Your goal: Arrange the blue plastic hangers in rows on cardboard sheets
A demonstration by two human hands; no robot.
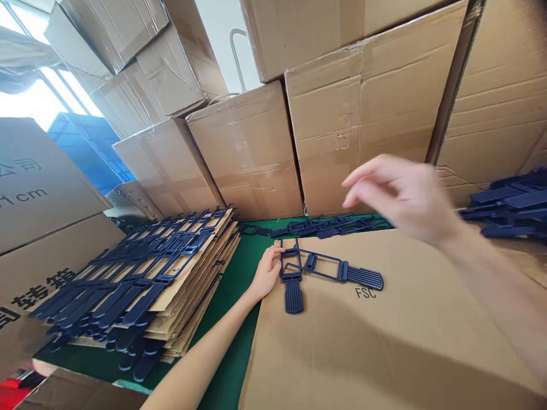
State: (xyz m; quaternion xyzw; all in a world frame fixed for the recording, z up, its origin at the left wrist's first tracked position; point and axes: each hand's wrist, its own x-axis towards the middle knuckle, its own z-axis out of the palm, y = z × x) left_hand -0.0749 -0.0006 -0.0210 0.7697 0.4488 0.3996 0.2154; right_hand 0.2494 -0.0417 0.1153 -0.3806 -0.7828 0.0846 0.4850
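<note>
Two dark blue plastic handle pieces (316, 270) lie crossed on a flat brown cardboard sheet (384, 341) marked FSC. My left hand (268, 272) rests at the sheet's left edge, its fingers curled against the end of the blue pieces. Raised in the air above the sheet is my right hand (399, 196), blurred by motion, fingers loosely spread and holding nothing.
A stack of cardboard sheets (200, 273) with rows of blue handles (141, 267) fitted in them lies at left on the green table (239, 353). Loose blue handles lie at the back (325, 226) and in a pile at right (513, 208). Large cardboard boxes (363, 114) wall in the back and left.
</note>
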